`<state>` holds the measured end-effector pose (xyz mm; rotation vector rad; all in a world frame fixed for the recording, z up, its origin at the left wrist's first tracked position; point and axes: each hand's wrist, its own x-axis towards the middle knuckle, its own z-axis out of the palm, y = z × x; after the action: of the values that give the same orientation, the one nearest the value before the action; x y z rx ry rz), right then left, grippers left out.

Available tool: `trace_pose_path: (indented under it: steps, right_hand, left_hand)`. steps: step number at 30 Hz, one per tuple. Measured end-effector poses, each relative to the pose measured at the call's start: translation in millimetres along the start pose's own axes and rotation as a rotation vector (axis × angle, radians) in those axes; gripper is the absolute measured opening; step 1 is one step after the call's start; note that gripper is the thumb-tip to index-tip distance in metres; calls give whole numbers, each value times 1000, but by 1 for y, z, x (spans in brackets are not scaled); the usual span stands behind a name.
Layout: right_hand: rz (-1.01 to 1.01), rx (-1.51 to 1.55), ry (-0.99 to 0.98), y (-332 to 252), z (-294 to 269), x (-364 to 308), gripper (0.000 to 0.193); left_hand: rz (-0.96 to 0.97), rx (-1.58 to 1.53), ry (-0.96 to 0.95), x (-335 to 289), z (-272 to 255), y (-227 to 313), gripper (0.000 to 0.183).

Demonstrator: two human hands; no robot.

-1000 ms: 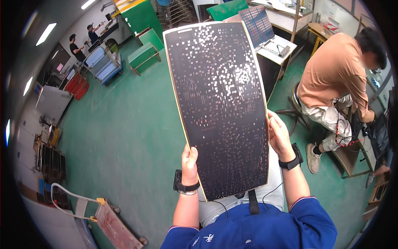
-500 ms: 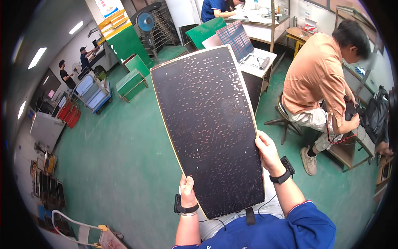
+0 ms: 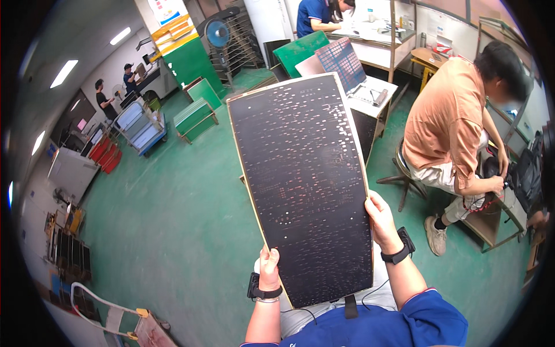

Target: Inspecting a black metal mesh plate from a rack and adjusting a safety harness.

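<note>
A large black circuit board panel [image 3: 306, 191], dotted with rows of small copper and silver pads and rimmed in pale tan, is held up in front of me, its lower end close to my lap. My left hand [image 3: 269, 270] grips its lower left edge, thumb on the face. On the right edge, a little higher up, my right hand [image 3: 380, 218] is closed round the rim with the thumb in front. The fingers behind the panel are hidden in both cases. Each wrist wears a black strap with a small device.
To the right a person in an orange shirt [image 3: 445, 121] sits on a stool. Behind the panel stands a white table [image 3: 378, 104] with boards leaning by it. A fan [image 3: 218, 36], green boxes [image 3: 195, 120], a blue cart [image 3: 139, 124] and a hand trolley [image 3: 124, 324] lie leftward.
The view has shifted, so the room and the panel sit slightly further right and lower. Both hands keep their hold on the panel. The seated person's head and arms have moved a little.
</note>
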<state>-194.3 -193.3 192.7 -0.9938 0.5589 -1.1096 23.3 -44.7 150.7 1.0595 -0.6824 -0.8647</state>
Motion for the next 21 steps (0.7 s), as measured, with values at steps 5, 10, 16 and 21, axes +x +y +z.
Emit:
trace_pose_path:
  steps: [5,10,16,21]
  right_hand:
    - [-1,6,3,-3,8,0,32]
    - [5,17,0,-4,12,2,32]
    - [11,21,3,-5,12,4,31]
    - [4,6,-10,-4,13,5,31]
  left_hand:
    - [-53,11,-33,-1,-17,-12,34]
    - [8,11,44,2,-3,-2,24]
    - [-11,33,25,2,3,7,30]
    - [-52,7,5,1,-12,-5,36]
